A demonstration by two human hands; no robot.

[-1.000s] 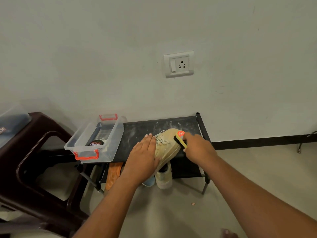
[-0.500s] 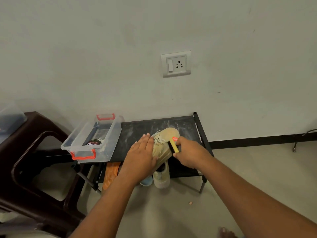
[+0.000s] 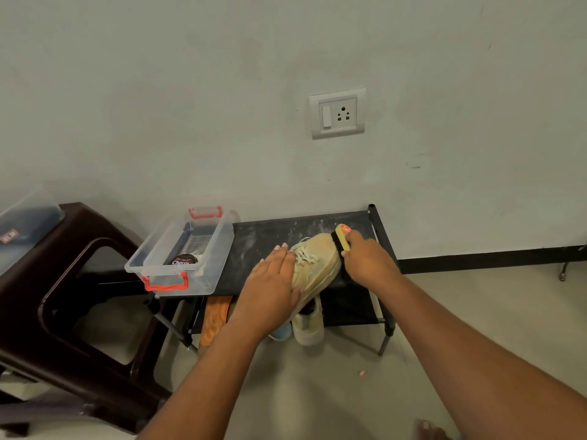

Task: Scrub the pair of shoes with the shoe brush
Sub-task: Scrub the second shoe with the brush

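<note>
A tan lace-up shoe (image 3: 317,265) lies on the top shelf of a black shoe rack (image 3: 270,230), toe pointing toward the wall. My left hand (image 3: 270,287) presses flat on its heel half with straight fingers. My right hand (image 3: 365,262) grips a yellow shoe brush (image 3: 342,238) with black bristles and a red sticker, held against the toe's right side. The second tan shoe (image 3: 308,325) stands on the lower shelf, partly hidden under the first.
A clear plastic box (image 3: 203,268) with red handles holds a polish tin (image 3: 183,259) on the rack's left end. A dark brown plastic chair (image 3: 63,281) stands at the left. An orange sandal (image 3: 216,319) and a blue shoe (image 3: 281,333) sit below. A wall socket (image 3: 337,113) is above.
My right hand has pushed the brush forward along the shoe's right side to the toe. My left hand still presses on the shoe.
</note>
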